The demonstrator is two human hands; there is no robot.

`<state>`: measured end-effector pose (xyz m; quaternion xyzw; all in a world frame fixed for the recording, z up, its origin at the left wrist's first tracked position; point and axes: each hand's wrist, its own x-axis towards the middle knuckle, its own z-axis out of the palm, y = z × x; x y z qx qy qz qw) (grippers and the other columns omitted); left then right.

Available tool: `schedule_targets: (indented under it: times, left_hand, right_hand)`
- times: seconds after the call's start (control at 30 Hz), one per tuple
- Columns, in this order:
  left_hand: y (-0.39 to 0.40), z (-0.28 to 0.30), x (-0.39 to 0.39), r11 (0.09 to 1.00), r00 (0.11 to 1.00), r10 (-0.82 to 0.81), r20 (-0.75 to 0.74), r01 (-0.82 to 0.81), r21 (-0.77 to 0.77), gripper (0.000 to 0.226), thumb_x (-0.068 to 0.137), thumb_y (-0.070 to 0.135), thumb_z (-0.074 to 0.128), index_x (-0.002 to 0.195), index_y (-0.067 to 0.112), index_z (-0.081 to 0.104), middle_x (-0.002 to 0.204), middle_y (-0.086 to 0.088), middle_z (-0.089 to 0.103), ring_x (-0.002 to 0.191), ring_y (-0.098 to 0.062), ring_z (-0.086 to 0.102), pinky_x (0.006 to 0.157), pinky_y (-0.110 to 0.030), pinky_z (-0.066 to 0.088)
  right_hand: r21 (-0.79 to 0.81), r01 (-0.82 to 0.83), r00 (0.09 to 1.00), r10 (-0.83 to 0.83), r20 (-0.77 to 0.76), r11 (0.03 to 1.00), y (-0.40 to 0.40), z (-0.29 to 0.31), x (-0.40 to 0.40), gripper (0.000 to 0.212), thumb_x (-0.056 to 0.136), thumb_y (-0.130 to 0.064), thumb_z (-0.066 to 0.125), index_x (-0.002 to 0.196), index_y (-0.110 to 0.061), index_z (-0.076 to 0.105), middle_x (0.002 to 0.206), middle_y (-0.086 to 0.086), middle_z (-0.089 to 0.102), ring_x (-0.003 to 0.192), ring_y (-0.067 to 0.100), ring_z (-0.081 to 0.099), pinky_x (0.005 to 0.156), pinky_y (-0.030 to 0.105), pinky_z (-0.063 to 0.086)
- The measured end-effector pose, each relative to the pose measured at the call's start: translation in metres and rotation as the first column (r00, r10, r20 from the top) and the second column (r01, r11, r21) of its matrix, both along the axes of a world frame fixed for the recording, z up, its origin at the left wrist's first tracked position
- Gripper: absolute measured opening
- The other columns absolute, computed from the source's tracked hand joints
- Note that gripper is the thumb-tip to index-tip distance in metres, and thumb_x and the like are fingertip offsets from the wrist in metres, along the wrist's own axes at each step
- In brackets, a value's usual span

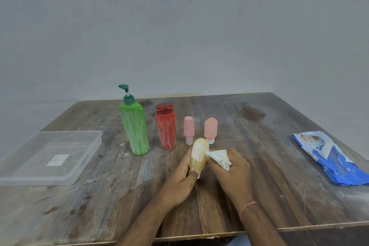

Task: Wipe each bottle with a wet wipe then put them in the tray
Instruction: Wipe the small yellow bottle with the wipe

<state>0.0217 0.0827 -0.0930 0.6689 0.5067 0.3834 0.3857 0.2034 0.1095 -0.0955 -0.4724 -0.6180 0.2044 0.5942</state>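
Observation:
My left hand [180, 181] grips a small yellow bottle [198, 155] upright just above the table, its upper part smeared white. My right hand [232, 171] pinches a crumpled white wet wipe [219, 158] whose tip touches the bottle's right side. Behind them stand a green pump bottle [134, 128], a red bottle [165, 128], a slim pink bottle [188, 130] and a rounder pink bottle [210, 129], all streaked with white. A clear plastic tray [28, 180] lies at the left with no bottles in it.
A blue wet-wipe packet [333, 160] lies at the right edge of the worn wooden table [269, 175]. A grey wall rises behind the table. The table's front edge runs just under my forearms.

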Motion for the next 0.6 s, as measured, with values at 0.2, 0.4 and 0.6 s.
schedule_targets:
  times: [0.2, 0.4, 0.6]
  left_hand:
    - [-0.0016, -0.0004, 0.0010, 1.000, 0.999, 0.003, -0.050, -0.002, 0.010, 0.069, 0.108, 0.027, 0.049, 0.165, 0.045, 0.015, 0.149, 0.021, 0.050, 0.125, -0.002, 0.058, 0.114, -0.033, 0.045]
    - [-0.0019, -0.0005, 0.0024, 0.999, 0.998, 0.029, -0.057, -0.026, 0.041, 0.056, 0.107, 0.027, 0.049, 0.157, 0.047, 0.030, 0.133, 0.012, 0.060, 0.110, -0.004, 0.063, 0.101, -0.027, 0.050]
    - [-0.0026, 0.0009, 0.0014, 0.997, 0.998, 0.032, -0.060, -0.027, 0.072, 0.053, 0.109, 0.019, 0.049, 0.159, 0.025, 0.035, 0.146, -0.004, 0.055, 0.109, 0.000, 0.056, 0.096, -0.020, 0.044]
  right_hand:
    - [-0.044, 0.048, 0.999, -0.048, -0.010, 0.998, 0.0036, -0.0014, 0.0017, 0.017, 0.086, -0.024, 0.091, 0.097, -0.032, 0.083, 0.086, -0.013, 0.074, 0.084, 0.002, 0.071, 0.060, 0.022, 0.055]
    - [-0.034, 0.046, 0.999, -0.047, -0.008, 0.998, 0.0051, -0.0031, 0.0017, 0.016, 0.085, -0.027, 0.091, 0.084, -0.034, 0.076, 0.075, -0.012, 0.068, 0.076, 0.006, 0.069, 0.055, 0.022, 0.051]
    - [0.008, -0.013, 0.999, 0.013, -0.043, 1.000, 0.0022, 0.0006, 0.0002, 0.041, 0.080, -0.014, 0.093, 0.077, -0.049, 0.073, 0.078, -0.013, 0.069, 0.071, 0.006, 0.068, 0.058, 0.020, 0.048]
